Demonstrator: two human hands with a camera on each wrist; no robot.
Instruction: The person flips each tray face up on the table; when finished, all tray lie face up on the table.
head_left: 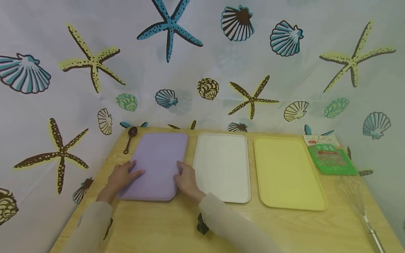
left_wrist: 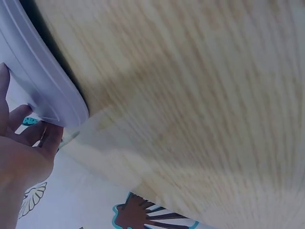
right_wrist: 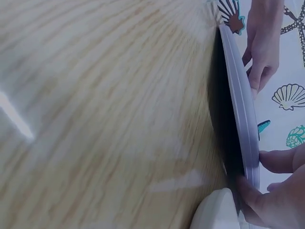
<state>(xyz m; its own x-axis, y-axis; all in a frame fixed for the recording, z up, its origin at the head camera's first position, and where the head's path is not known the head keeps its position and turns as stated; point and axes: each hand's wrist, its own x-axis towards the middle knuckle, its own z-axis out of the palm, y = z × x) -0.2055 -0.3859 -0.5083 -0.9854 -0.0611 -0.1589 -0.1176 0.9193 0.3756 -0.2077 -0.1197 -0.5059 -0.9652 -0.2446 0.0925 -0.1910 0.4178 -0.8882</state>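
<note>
A purple tray [head_left: 158, 154] with a smooth face and rounded corners lies at the left of the table, a line running along its edge. My left hand [head_left: 121, 177] grips its left side, thumb stretched over the face. On the opposite side my right hand [head_left: 188, 181] holds the edge, close to the white tray [head_left: 221, 168]. In the right wrist view, the right fingers [right_wrist: 252, 193] reach under the purple rim [right_wrist: 240, 100], with a dark shadow below it. The left fingers [left_wrist: 51, 138] bend round a corner in the left wrist view.
To the right lies a yellow tray [head_left: 288, 172], with a green and white food packet [head_left: 332, 158] beyond it. A wire whisk [head_left: 355, 200] rests at the right edge of the wooden table [head_left: 152, 225]. A dark spoon [head_left: 130, 137] lies at the back left.
</note>
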